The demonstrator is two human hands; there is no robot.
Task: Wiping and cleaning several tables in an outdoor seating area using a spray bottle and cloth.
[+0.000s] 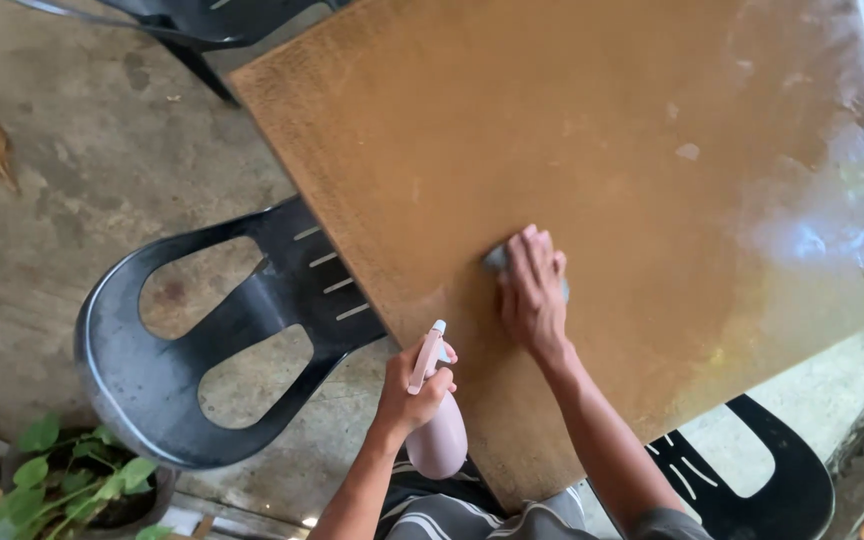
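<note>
While R hand (532, 290) presses flat, fingers together, on grey cloth (497, 258) atop table (592, 130), L hand (410, 392) grips pink spray bottle (438, 435).

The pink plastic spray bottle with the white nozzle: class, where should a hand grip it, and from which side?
Grip the pink plastic spray bottle at its narrow neck below the trigger, coming from behind the nozzle, as the left hand does. The neck fits a closed palm, the wide body hangs below, and the fingers reach the trigger.
</note>
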